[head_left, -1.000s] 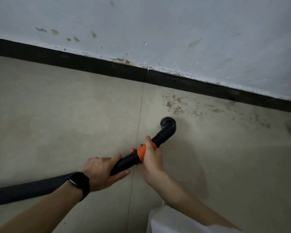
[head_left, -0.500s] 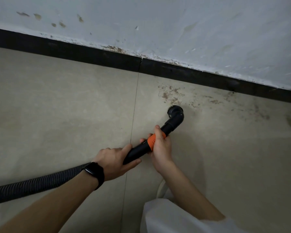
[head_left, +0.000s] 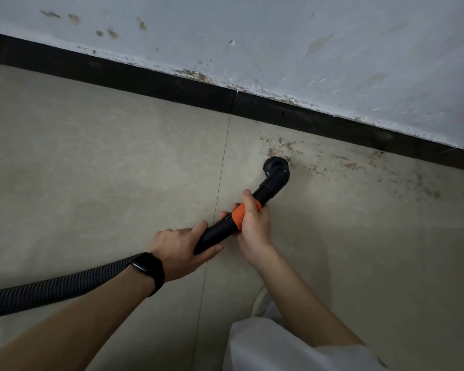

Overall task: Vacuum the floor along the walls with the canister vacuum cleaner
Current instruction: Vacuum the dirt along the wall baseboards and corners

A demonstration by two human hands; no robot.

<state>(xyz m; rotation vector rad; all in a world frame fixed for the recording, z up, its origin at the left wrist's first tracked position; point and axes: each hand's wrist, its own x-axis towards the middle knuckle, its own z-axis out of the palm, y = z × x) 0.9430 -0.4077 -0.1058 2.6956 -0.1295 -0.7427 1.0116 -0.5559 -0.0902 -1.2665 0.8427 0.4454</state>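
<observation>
Wand (head_left: 214,236) 1 | left hand (head_left: 177,250) grip wraps it | right hand (head_left: 252,228) grip wraps orange collar (head_left: 239,214) | brush (head_left: 276,166) 1, seemingly touching floor (head_left: 91,170)

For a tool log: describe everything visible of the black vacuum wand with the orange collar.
The black plastic vacuum wand is a straight tube with an orange ribbed collar, ending in an angled elbow and a round bristled brush head set on the beige floor tile beside brown stains. A black ribbed hose trails off left. The left hand grips its rear; the right hand grips the collar.
</observation>
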